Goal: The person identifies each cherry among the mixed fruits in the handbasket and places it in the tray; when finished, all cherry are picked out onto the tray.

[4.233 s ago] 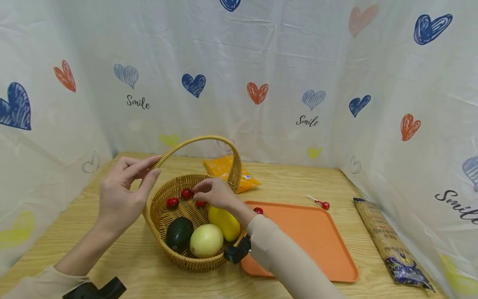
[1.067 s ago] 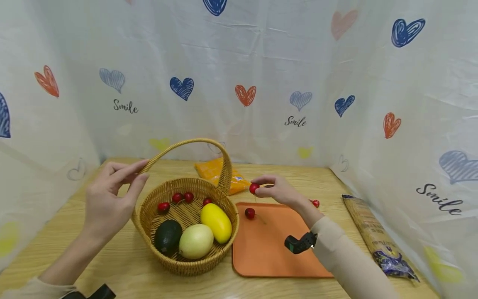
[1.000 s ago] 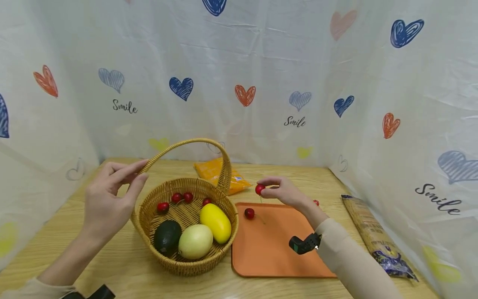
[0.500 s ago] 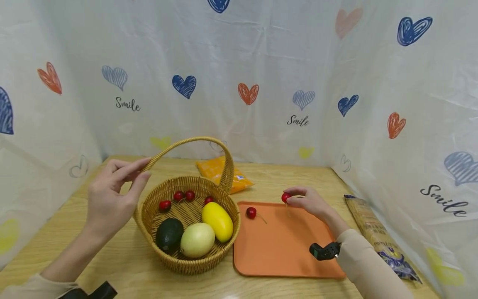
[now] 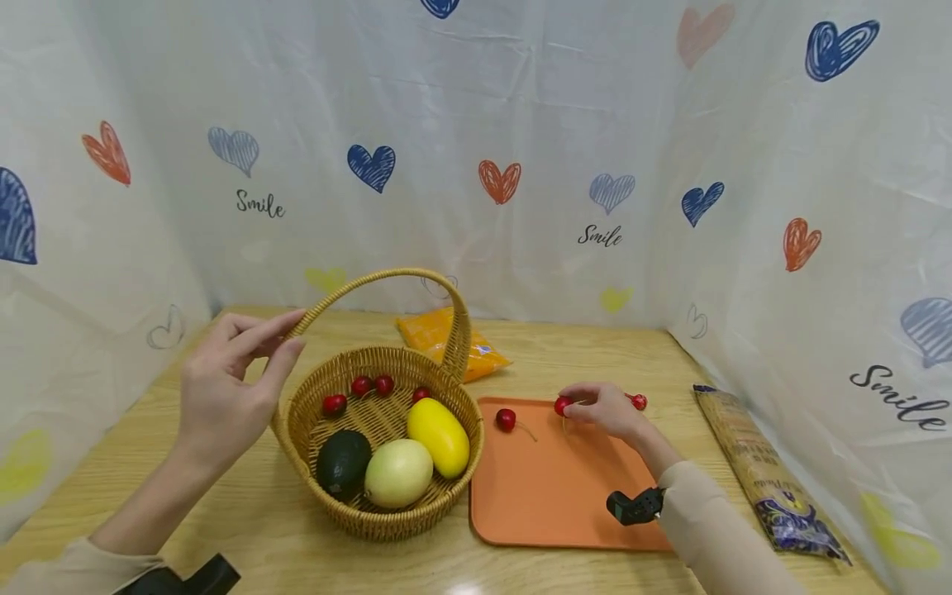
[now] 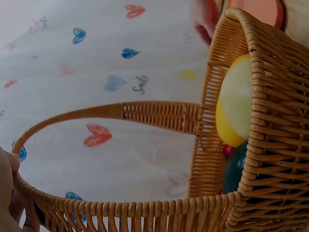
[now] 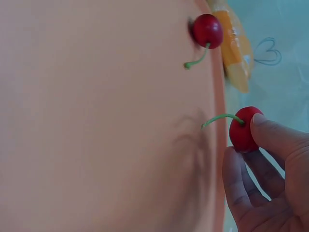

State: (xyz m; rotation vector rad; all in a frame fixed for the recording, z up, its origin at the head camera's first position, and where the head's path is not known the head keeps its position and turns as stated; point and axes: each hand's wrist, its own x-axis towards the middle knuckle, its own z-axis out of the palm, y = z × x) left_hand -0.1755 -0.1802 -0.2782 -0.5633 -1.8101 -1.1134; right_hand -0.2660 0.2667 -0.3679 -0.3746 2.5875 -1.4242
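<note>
My left hand (image 5: 230,392) pinches the handle of a wicker basket (image 5: 372,525) between thumb and fingers. Inside the basket lie a dark green avocado-like fruit (image 5: 344,464), a pale green round fruit (image 5: 398,473), a yellow mango-like fruit (image 5: 439,438) and several red cherries (image 5: 335,405). Over the far part of an orange tray (image 5: 550,504), my right hand (image 5: 606,411) pinches a cherry (image 7: 244,130) by its body, green stem sticking out. Another stemmed cherry (image 5: 506,420) rests on the tray to the left. The left fingertips are partly cut off in the left wrist view.
An orange packet (image 5: 487,359) lies behind the basket. A red lollipop (image 5: 638,402) is just beyond the tray, partly hidden by my right hand. A long brown-and-purple package (image 5: 769,475) lies at the right near the heart-printed curtain (image 5: 550,223).
My right hand has left the basket with a cherry, moved right and come down over the tray's far part. The left hand has kept its grip on the handle.
</note>
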